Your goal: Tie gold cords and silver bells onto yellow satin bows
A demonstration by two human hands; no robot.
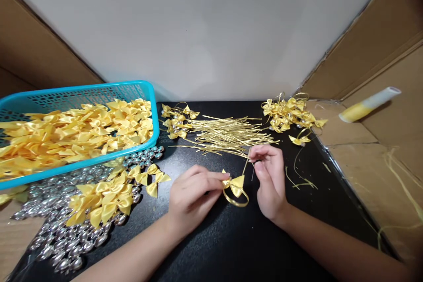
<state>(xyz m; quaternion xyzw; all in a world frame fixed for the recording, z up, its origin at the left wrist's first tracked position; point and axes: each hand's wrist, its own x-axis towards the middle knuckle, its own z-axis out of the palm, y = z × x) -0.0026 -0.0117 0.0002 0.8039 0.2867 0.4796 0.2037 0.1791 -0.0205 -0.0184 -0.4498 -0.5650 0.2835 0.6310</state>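
Observation:
My left hand (pixel 194 191) is closed, pinching a yellow satin bow (pixel 237 184) between thumb and fingertips above the black tabletop. A gold cord loop (pixel 237 204) hangs on the near side of the bow. From the bow a thin gold strand (pixel 245 167) rises to the fingertips of my right hand (pixel 271 185), which are pinched together on its end. A fine pale line hangs just below those fingertips, too thin to name. Directly beyond both hands lies a loose pile of cut gold cords (pixel 228 134).
At left stands a turquoise basket (pixel 156 119) full of yellow bows. Silver beads (pixel 66 246) spread before it, with loose bows (pixel 102 200) on top. Finished-looking bow bunches (pixel 287 112) lie at back right, another bunch (pixel 176 123) at back centre. A yellow-white tube (pixel 370 105) rests against the right-hand cardboard.

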